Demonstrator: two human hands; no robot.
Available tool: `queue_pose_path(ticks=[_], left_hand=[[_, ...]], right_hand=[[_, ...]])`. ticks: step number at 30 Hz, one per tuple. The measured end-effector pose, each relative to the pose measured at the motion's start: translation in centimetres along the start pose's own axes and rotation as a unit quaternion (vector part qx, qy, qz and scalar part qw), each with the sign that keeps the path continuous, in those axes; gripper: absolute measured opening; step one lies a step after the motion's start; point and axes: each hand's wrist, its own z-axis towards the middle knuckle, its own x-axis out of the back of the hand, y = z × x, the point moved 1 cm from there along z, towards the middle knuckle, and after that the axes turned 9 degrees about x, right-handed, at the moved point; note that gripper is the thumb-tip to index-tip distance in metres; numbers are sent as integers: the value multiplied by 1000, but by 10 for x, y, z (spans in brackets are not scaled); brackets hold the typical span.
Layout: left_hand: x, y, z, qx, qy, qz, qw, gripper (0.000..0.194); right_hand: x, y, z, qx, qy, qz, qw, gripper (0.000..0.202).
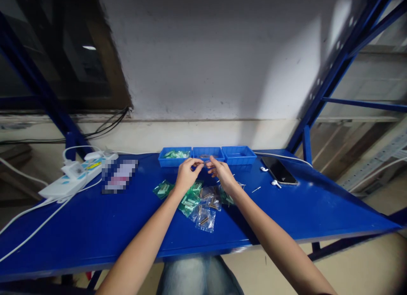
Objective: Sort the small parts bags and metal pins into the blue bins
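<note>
My left hand [188, 171] and my right hand [221, 171] face each other just in front of the middle blue bin [208, 150], fingertips close together. The left thumb and forefinger are pinched; anything between them is too small to make out. My right hand's fingers are curled with the thumb on top, and what they hold, if anything, is unclear. Below the hands lie several small green packets [190, 202] with pale pieces inside. Beside them are clear plastic packets [205, 220] holding brass-coloured pins. Another green packet [226, 198] is partly hidden under my right wrist.
The left bin [174, 161] holds green packets; the right bin [239, 160] stands beside the middle one. Thin white sticks [256, 189], white earbuds [276, 183] and a black phone [280, 171] lie to the right. A power strip [76, 176] with cables runs along the left.
</note>
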Motion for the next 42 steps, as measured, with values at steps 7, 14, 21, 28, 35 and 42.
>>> queue_pose_path(ticks=[7,14,21,28,35,42], left_hand=[[-6,9,-9,-113,-24,131,985,16],[-14,-1,-11,-32,-159,176,971,19],[-3,-9,-11,3,-289,221,932,22],[-6,-13,-9,10,-268,222,938,8],[-4,-12,-6,21,-199,170,965,12],[-1,-8,-3,45,-129,76,988,11]], right_hand=[[7,-3,4,10,54,5,998,28],[31,-24,11,244,241,-97,934,31],[43,-47,18,410,386,-190,805,23],[40,-38,21,388,332,-195,838,27],[35,-26,21,380,305,-238,840,21],[25,-6,27,311,102,-376,867,27]])
